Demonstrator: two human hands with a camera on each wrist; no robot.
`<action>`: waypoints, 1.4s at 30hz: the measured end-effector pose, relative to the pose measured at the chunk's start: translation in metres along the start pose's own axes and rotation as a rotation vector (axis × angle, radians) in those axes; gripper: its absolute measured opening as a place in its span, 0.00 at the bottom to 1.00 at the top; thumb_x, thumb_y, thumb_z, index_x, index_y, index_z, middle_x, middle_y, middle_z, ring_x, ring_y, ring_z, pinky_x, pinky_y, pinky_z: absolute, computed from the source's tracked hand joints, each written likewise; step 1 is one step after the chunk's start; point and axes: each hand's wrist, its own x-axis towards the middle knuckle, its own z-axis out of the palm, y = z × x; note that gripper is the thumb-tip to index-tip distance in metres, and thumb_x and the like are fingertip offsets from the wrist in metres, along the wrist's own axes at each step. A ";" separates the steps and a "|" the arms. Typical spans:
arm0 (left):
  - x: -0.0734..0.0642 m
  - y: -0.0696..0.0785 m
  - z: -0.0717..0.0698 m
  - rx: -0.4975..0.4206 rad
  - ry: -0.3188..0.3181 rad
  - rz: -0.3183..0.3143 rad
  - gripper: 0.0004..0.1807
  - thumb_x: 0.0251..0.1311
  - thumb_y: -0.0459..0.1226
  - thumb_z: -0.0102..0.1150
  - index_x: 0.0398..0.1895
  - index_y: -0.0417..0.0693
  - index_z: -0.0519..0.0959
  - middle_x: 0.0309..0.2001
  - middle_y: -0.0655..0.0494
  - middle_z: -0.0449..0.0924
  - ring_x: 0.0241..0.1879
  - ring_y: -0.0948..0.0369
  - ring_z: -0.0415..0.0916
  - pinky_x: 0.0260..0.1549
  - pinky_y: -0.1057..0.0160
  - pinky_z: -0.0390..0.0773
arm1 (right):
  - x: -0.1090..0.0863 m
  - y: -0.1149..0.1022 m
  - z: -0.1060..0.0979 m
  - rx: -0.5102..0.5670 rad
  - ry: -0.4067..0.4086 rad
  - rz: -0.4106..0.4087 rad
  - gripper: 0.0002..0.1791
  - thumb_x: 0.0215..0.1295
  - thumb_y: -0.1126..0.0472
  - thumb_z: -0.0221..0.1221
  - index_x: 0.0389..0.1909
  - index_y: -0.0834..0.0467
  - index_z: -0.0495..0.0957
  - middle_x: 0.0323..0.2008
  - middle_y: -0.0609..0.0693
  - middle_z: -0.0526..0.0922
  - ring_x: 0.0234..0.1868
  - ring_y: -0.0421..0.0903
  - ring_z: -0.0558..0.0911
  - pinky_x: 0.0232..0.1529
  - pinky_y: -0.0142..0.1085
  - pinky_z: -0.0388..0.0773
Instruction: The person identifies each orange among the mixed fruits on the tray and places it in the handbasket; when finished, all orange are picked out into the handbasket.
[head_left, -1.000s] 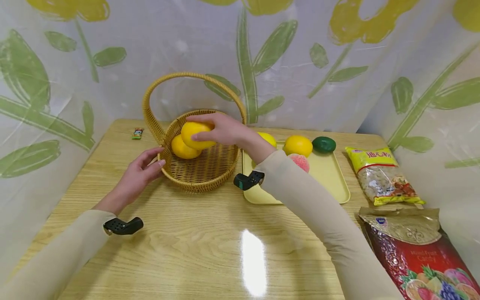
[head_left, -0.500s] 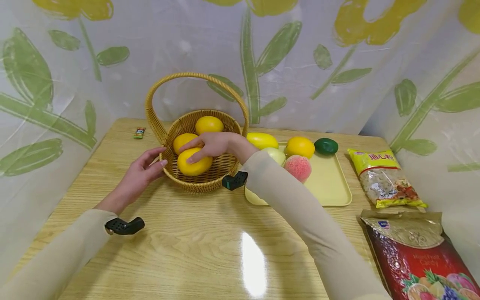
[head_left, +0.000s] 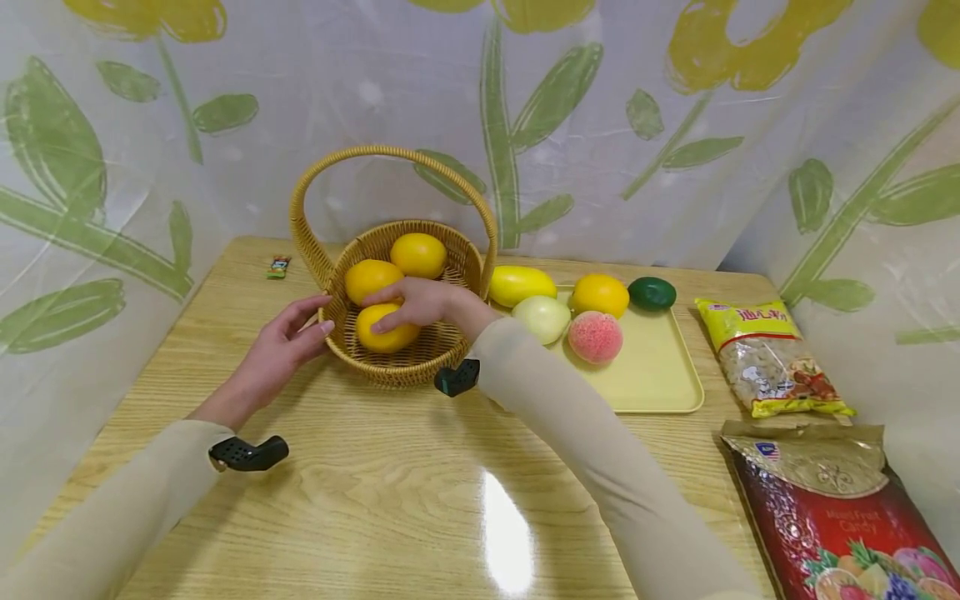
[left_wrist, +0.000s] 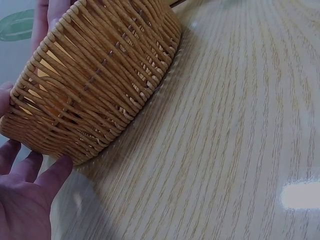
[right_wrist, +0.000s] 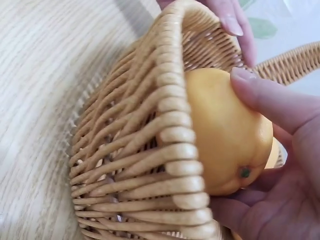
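Note:
A round wicker basket with a tall arched handle stands at the table's back. My left hand grips its left rim, with the thumb at the rim and fingers against the outer weave. Inside the basket's front, my right hand holds an orange between thumb and fingers. The right wrist view shows this orange, with a small green stem mark, close behind the basket's rim. Two more oranges lie behind it in the basket, one at the left and one at the back.
Right of the basket, a pale yellow tray carries a yellow oblong fruit, a pale green fruit, an orange, a pink peach and a dark green fruit. Two food bags lie farther right; a small packet lies left.
My right hand has brought the orange down from above the basket into its front part, uncovering the orange at the back. The left hand stays on the rim.

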 end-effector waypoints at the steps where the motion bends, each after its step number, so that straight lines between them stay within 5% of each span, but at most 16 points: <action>1: 0.000 0.000 0.000 0.004 0.000 0.001 0.32 0.72 0.44 0.52 0.74 0.44 0.56 0.78 0.44 0.42 0.72 0.43 0.49 0.52 0.72 0.76 | 0.000 0.000 0.001 0.000 -0.001 0.002 0.33 0.65 0.44 0.62 0.70 0.43 0.68 0.70 0.48 0.66 0.70 0.43 0.61 0.70 0.36 0.57; 21: 0.000 -0.002 0.000 0.001 0.000 0.004 0.32 0.72 0.43 0.52 0.74 0.44 0.56 0.77 0.44 0.42 0.73 0.44 0.49 0.50 0.74 0.76 | -0.003 -0.007 -0.002 -0.062 -0.161 -0.045 0.37 0.66 0.46 0.62 0.74 0.44 0.61 0.74 0.48 0.59 0.72 0.42 0.57 0.72 0.36 0.55; 30: 0.000 -0.001 -0.001 -0.007 0.003 0.002 0.33 0.72 0.43 0.52 0.74 0.43 0.56 0.78 0.44 0.42 0.73 0.44 0.49 0.51 0.74 0.76 | -0.006 -0.005 0.001 -0.034 -0.126 -0.083 0.36 0.66 0.48 0.62 0.74 0.45 0.61 0.73 0.47 0.61 0.70 0.41 0.60 0.71 0.35 0.56; 35: 0.000 -0.002 -0.001 0.007 0.003 0.003 0.33 0.72 0.44 0.52 0.74 0.43 0.56 0.78 0.44 0.42 0.73 0.44 0.49 0.53 0.71 0.76 | -0.020 -0.001 0.002 0.076 -0.091 -0.058 0.35 0.65 0.48 0.63 0.72 0.44 0.64 0.72 0.42 0.63 0.71 0.42 0.60 0.71 0.37 0.58; 42: -0.001 -0.002 0.000 0.002 0.002 0.013 0.32 0.72 0.43 0.52 0.74 0.42 0.56 0.77 0.43 0.43 0.73 0.44 0.48 0.53 0.72 0.76 | -0.062 0.001 -0.001 0.165 -0.017 -0.180 0.32 0.69 0.51 0.60 0.71 0.50 0.66 0.69 0.41 0.68 0.68 0.47 0.67 0.66 0.34 0.67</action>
